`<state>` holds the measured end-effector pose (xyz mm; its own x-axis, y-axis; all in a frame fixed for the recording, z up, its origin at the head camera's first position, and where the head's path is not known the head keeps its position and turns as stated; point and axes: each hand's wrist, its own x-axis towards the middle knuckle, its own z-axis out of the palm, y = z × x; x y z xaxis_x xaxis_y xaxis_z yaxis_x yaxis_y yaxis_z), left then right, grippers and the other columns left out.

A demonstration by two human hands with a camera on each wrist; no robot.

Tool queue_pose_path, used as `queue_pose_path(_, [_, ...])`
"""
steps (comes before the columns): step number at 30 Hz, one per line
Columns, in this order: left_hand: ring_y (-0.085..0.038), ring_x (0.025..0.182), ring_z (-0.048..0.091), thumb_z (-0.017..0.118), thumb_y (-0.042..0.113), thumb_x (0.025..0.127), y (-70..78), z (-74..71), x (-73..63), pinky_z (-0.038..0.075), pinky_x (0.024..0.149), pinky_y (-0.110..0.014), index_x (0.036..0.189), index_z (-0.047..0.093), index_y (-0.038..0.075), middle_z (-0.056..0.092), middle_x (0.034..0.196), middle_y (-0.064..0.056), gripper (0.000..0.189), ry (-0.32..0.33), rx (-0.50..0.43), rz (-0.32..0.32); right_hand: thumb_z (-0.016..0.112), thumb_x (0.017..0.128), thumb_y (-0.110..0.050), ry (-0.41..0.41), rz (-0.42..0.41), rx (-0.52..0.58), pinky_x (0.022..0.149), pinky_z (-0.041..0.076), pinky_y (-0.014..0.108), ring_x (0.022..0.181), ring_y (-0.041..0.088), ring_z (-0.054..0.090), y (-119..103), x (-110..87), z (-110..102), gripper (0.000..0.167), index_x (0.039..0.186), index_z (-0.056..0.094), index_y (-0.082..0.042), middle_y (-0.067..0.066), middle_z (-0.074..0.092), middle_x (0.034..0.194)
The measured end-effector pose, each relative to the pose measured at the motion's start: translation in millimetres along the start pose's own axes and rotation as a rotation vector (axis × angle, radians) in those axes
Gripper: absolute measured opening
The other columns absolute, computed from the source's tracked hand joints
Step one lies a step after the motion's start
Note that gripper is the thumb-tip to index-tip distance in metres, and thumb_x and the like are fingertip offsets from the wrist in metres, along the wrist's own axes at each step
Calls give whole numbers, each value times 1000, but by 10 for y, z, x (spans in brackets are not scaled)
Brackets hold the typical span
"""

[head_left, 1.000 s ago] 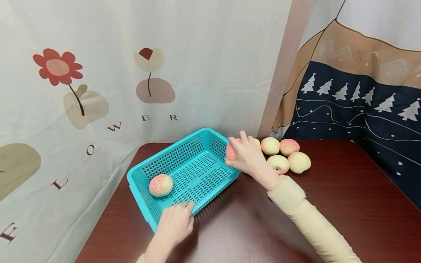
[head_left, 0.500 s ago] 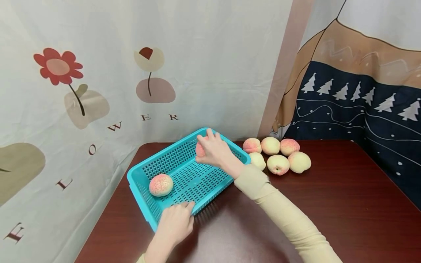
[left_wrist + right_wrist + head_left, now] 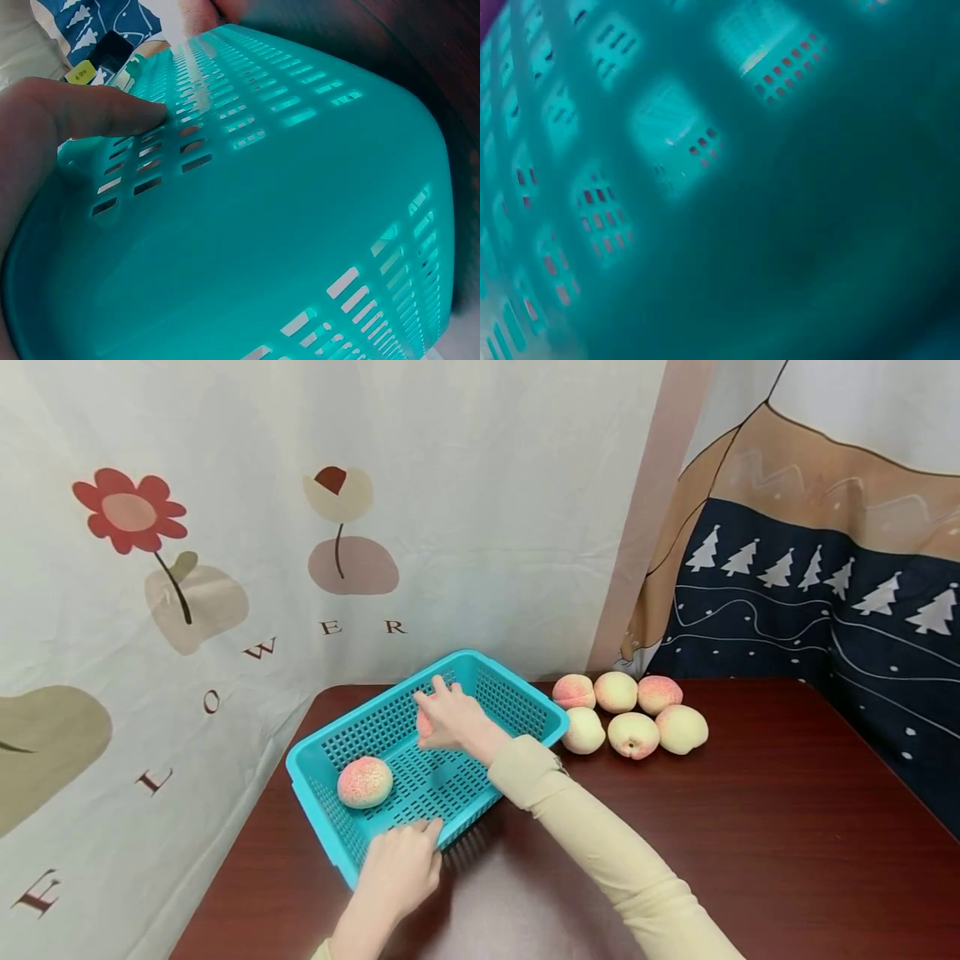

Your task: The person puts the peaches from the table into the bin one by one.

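Note:
A turquoise perforated plastic basket [image 3: 450, 781] stands slanted on the table. My left hand [image 3: 401, 864] holds its near rim close to the left corner; in the left wrist view the thumb [image 3: 105, 111] lies against the outer wall. Inside the basket, over its far half, my right hand [image 3: 453, 718] grips a pinkish peach [image 3: 424, 722], mostly covered by the fingers. Another peach [image 3: 365, 782] rests in the basket's left end. The right wrist view is filled by blurred basket mesh [image 3: 705, 247], and the hand cannot be seen there.
To the right of the basket, several peaches [image 3: 633, 736] sit in two rows on the dark red wooden table [image 3: 765, 827]. The nearest pale peach [image 3: 584, 732] is close against the basket's right corner. Printed curtains [image 3: 495, 527] hang behind the table.
My right hand has carried the peach left from beside the basket's right end, over the rim and down into the basket. The left hand has stayed on the near rim.

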<state>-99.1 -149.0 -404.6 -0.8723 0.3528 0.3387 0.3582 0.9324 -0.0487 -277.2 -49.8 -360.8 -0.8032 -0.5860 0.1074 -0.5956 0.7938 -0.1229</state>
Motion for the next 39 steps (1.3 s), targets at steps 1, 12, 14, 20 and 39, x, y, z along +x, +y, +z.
queue_pose_path(1, [-18, 56, 60, 71, 14, 68, 0, -2, 3, 42, 45, -29, 95, 67, 9, 69, 77, -1, 27, 0, -1, -2, 65, 81, -45, -17, -6, -10, 80, 54, 38, 120, 35, 49, -13, 9, 14, 69, 141, 41, -21, 15, 33, 147])
queue_pose_path(12, [-17, 52, 56, 71, 13, 68, -3, -1, 17, 38, 43, -28, 91, 65, 10, 66, 73, 0, 24, 2, 0, -1, 67, 81, -46, -81, -20, -74, 86, 54, 39, 128, 38, 45, -75, 48, -78, 72, 143, 38, -22, 13, 32, 148])
queue_pose_path(14, [-17, 52, 56, 71, 13, 68, -4, -6, 20, 38, 43, -28, 91, 65, 10, 66, 73, 0, 24, -2, -1, -2, 67, 81, -46, -86, -34, -88, 85, 54, 39, 126, 36, 46, -98, 66, -108, 73, 144, 37, -22, 12, 33, 147])
queue_pose_path(20, [-17, 52, 57, 70, 13, 68, -13, 7, 19, 38, 43, -28, 91, 65, 9, 66, 73, 0, 24, -1, -3, -4, 66, 81, -52, -121, -54, -181, 90, 52, 37, 127, 32, 47, -193, 135, -152, 74, 143, 37, -24, 10, 32, 149])
queue_pose_path(39, [-18, 57, 61, 66, 10, 71, -2, 30, 27, 42, 45, -30, 91, 67, 8, 68, 74, -2, 20, -2, 0, -12, 59, 80, -64, -280, -148, -410, 97, 49, 33, 132, 21, 46, -546, 246, 77, 80, 148, 29, -34, 0, 29, 155])
